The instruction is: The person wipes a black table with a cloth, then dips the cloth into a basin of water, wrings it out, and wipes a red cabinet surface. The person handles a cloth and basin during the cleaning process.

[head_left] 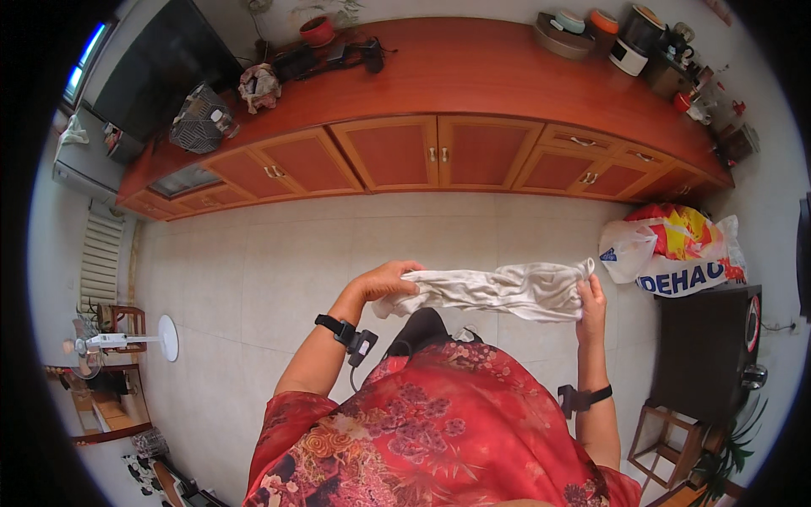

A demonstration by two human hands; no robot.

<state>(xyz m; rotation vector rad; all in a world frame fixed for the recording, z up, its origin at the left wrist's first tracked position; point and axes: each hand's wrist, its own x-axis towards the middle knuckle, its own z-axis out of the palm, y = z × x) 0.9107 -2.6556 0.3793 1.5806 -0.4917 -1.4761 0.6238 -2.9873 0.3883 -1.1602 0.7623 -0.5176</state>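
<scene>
A whitish cloth [498,290] is stretched sideways between my two hands, gathered into loose folds in front of my body above the tiled floor. My left hand [390,281] is closed around its left end, and a bit of the fabric hangs below the fingers. At the other end my right hand [592,306] grips the cloth near its edge, thumb and fingers pinching it. Each forearm wears a black strap with a small device on it.
Ahead runs a long reddish wooden cabinet [439,68] with a dark television [169,72] on its left part. Plastic bags [676,245] lie on the floor at right, near a black box-shaped cabinet [705,351] and a wooden stool [667,439]. A white fan [127,340] stands left.
</scene>
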